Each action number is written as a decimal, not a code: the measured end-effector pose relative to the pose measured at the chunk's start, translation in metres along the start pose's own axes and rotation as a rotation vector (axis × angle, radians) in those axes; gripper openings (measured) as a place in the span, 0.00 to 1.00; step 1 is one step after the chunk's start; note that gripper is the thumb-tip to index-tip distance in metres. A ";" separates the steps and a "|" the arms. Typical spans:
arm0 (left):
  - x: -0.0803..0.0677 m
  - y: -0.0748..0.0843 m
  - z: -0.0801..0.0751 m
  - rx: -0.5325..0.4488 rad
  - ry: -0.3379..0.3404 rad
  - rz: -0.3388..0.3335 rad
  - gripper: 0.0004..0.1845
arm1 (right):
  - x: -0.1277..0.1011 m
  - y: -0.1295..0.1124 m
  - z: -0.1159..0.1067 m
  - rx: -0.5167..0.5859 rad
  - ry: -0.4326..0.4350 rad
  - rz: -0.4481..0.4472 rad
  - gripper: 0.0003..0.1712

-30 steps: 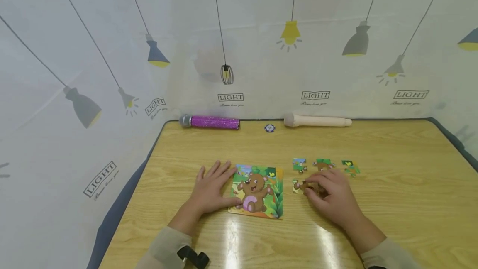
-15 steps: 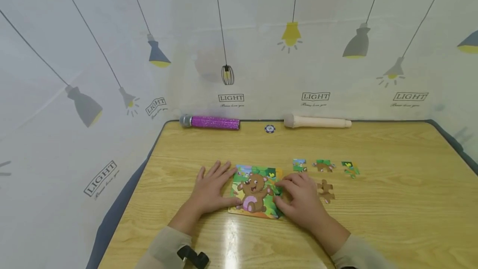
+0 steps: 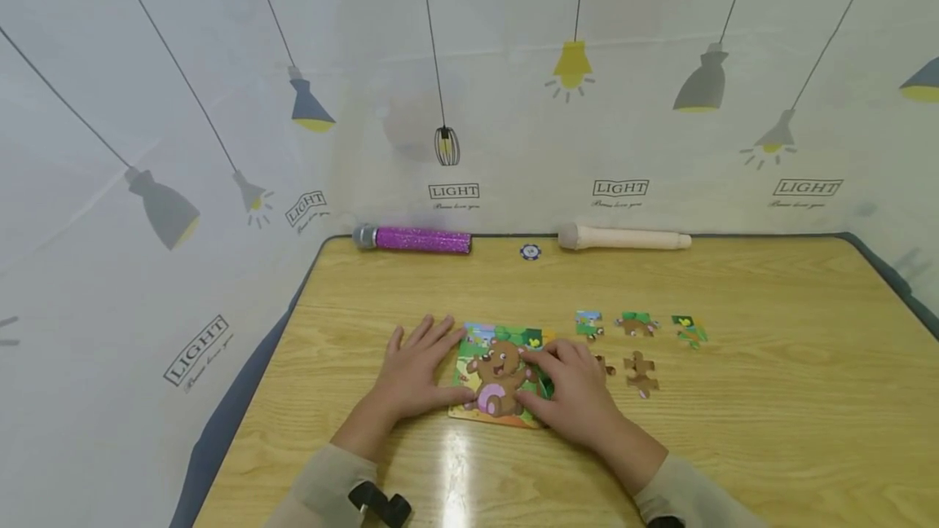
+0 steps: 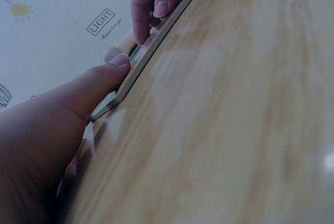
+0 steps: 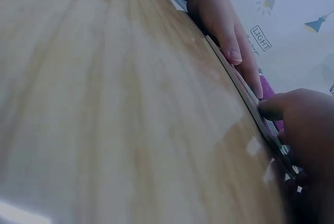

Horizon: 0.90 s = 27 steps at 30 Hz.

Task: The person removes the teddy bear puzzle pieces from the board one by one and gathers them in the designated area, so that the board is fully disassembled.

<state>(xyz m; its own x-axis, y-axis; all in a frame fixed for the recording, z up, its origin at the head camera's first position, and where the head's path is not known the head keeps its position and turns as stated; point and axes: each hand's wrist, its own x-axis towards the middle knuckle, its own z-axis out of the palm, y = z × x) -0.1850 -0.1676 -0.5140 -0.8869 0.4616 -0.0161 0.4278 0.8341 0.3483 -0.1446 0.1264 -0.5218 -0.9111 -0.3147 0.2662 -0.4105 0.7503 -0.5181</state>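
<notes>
A bear picture puzzle board [image 3: 499,373] lies flat on the wooden table [image 3: 770,398]. My left hand [image 3: 418,369] rests flat on the table beside it, thumb [image 4: 107,75] against the board's left edge [image 4: 141,62]. My right hand [image 3: 575,389] sits on the board's right side with curled fingers [image 4: 156,2] tipping down onto it and the thumb [image 5: 271,106] at its near edge; what lies under the fingers is hidden. Several loose puzzle pieces lie to the right: a blue-green one [image 3: 588,323], a green-brown one [image 3: 635,323], a green one [image 3: 688,329] and a brown one [image 3: 641,373].
Along the table's far edge lie a purple glitter microphone [image 3: 414,239], a small round chip [image 3: 530,251] and a pale wooden handle [image 3: 623,239]. A printed lamp-pattern sheet [image 3: 220,145] walls in the back and left side. A dark table rim shows at the right corner [image 3: 888,275].
My right hand left the loose pieces at the right, leaving a brown piece behind, and moved left onto the board's right side. The left hand has stayed put.
</notes>
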 end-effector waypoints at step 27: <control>0.001 -0.002 0.001 0.001 0.002 0.003 0.57 | 0.012 0.000 -0.013 0.121 -0.131 0.093 0.31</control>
<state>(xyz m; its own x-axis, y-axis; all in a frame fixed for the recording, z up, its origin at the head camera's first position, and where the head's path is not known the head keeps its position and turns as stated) -0.1866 -0.1678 -0.5159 -0.8859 0.4637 -0.0136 0.4306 0.8328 0.3478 -0.1551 0.1303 -0.5084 -0.9392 -0.3257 0.1088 -0.3183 0.7069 -0.6317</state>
